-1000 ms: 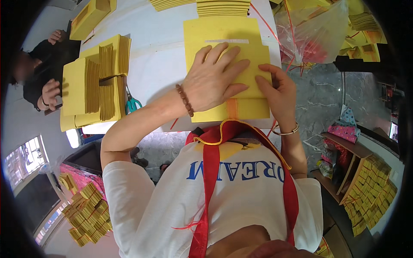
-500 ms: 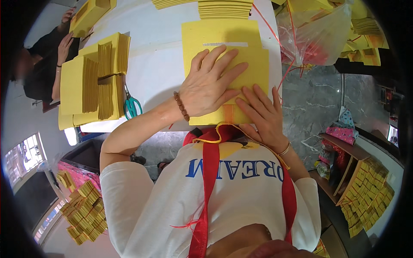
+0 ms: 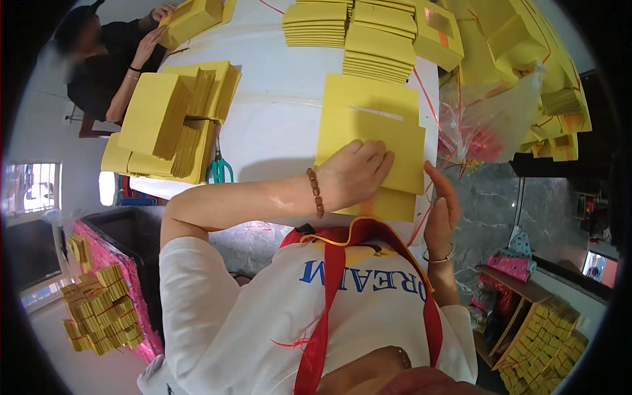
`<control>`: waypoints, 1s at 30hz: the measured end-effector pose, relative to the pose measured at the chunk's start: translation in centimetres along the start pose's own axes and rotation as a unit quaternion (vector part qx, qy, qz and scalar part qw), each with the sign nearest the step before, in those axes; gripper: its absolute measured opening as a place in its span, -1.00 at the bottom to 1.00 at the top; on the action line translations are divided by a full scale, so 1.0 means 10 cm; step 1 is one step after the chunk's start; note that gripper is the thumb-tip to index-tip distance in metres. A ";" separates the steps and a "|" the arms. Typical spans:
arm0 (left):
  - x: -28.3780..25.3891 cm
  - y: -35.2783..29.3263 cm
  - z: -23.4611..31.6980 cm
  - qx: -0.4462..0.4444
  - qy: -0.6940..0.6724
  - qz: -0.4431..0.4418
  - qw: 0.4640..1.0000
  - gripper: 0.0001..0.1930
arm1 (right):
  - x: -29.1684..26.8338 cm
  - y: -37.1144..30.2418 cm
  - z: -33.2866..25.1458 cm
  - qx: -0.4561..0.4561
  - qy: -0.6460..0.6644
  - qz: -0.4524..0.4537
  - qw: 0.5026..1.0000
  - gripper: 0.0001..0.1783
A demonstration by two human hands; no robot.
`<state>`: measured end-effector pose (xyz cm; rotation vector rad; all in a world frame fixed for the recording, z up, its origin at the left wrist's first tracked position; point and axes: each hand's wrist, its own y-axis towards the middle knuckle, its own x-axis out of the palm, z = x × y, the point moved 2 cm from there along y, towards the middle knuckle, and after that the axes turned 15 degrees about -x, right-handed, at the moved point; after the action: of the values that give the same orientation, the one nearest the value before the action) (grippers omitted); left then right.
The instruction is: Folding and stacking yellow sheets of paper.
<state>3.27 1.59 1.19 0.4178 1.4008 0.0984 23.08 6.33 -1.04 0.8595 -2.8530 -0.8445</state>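
Two overlapping yellow paper pieces (image 3: 405, 148) lie on the white table in front of me, with a pale strip (image 3: 375, 113) across the upper part and an orange patch at the near edge. My left hand (image 3: 352, 172), wearing a brown bead bracelet, rests on the paper with its fingers curled in. Whether anything is pinched beneath those fingers is hidden. Just off the paper's right edge, by the table edge, my right hand (image 3: 442, 207) is raised with fingers extended and nothing in it. A red cord (image 3: 424, 99) runs down near it.
Teal-handled scissors (image 3: 220, 170) lie left, beside stacked yellow paper bundles (image 3: 155, 115). More stacks (image 3: 378, 52) stand at the table's far side. A clear plastic bag (image 3: 490, 118) hangs at the right edge. Across the table, a co-worker's hand (image 3: 148, 47) touches a yellow block.
My left hand has gone from flat and spread to curled, nearer me on the paper. My right hand has lifted off the paper to its right. The view has shifted.
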 end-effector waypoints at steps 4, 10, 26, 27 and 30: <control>-0.28 0.08 -0.40 -0.005 -0.136 0.103 0.985 -0.50 | -0.06 -0.04 0.10 -0.029 -0.051 0.051 0.997 -0.53; -0.03 -0.05 -1.64 -0.204 -0.068 0.221 0.951 -0.51 | 0.00 -0.07 0.08 -0.027 -0.115 0.035 0.992 -0.61; 1.53 -0.79 -2.08 -0.268 0.019 -0.019 0.963 -0.54 | 0.09 -0.11 0.10 -0.004 -0.158 0.008 0.987 -0.71; 1.51 -0.78 -2.07 -0.268 0.021 -0.019 0.963 -0.55 | 0.08 -0.08 0.09 -0.033 -0.164 -0.015 0.986 -0.69; 1.55 -0.76 -2.05 -0.257 0.013 -0.004 0.966 -0.56 | 0.03 -0.02 0.07 -0.070 -0.167 -0.052 0.982 -0.66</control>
<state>-15.15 4.03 -18.15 -0.0225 1.3423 0.4513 22.83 6.36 -1.77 0.9367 -2.9935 -1.2993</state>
